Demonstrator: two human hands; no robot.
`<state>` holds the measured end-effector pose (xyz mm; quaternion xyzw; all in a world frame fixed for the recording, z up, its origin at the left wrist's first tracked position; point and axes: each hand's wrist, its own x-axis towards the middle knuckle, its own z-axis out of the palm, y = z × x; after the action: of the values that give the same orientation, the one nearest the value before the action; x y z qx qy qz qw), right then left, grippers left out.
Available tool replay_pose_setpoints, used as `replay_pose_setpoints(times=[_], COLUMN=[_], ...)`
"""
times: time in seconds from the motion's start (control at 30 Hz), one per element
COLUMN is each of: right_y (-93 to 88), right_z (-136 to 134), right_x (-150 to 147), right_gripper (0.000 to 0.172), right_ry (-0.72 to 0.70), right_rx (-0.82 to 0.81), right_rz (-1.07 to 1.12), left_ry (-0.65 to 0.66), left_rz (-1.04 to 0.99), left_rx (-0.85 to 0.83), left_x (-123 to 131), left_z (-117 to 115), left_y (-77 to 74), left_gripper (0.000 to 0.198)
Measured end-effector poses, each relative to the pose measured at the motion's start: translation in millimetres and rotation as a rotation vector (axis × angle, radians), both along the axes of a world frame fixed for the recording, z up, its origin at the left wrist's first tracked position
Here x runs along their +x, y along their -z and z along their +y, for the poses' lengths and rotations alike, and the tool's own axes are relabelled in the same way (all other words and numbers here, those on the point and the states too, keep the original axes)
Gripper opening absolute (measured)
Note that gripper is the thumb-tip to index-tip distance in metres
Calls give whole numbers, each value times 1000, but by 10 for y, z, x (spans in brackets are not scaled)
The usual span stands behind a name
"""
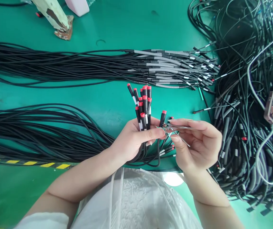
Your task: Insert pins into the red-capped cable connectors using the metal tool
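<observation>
- In the head view, the red-capped cable connectors [145,102] stand in a cluster above the left hand [135,140], over the near edge of the green tabletop [103,98].
- The left hand is closed round the cables below the white labels; its thumb reaches the foot of a separate red-capped connector [163,119].
- The right hand [197,144] has a slim metal tool [182,128], tweezers or small snips, between thumb and fingers; whether its tips touch the cable is too small to tell.
- The connectors are probably light and rigid, with smooth barrels that may slip; the black cables [55,136] look bendy and springy, heavier as a sheaf. The barrels, or the cable just beneath the labels, would give the surest hold.
- Red caps point away from the person, some leaning left; the separate connector's top tilts slightly right. Below the hand the cables curve and run left.
</observation>
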<state>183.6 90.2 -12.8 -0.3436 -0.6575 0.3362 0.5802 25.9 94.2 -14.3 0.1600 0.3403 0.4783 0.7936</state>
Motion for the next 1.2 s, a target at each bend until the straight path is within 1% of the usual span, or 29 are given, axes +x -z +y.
replay_pose_setpoints(times=[0.1, 0.27, 0.47, 0.57, 0.7, 0.8, 0.9, 1.2], right_y=[13, 21, 51, 58, 55, 59, 71, 61], right_z=[-9, -11, -2, 20, 60, 75, 73, 58], right_x=[-4, -10, 21, 41, 50, 36, 12, 30], right_gripper=[46, 41, 44, 44, 42, 42, 41, 36], right_ry=[6, -1, 8, 15, 61, 43, 42, 46], right_rx=[18, -20, 80, 83, 113, 120, 113, 88], right_rz=[-38, -73, -70, -28, -14, -30, -33, -93], left_ry=[-2, 5, 18, 37, 2, -7, 10, 40], left_rz=[-15, -9, 31, 1, -19, -36, -46, 22], left_rx=[6, 10, -30, -16, -40, -31, 3, 6], left_x=[4, -3, 2, 10, 11, 6, -1, -13], left_z=[6, -1, 7, 12, -1, -14, -19, -14], left_y=[-11, -17, -22, -29, -37, -36, -37, -47], left_gripper=[17, 17, 23, 20, 16, 16, 12, 11])
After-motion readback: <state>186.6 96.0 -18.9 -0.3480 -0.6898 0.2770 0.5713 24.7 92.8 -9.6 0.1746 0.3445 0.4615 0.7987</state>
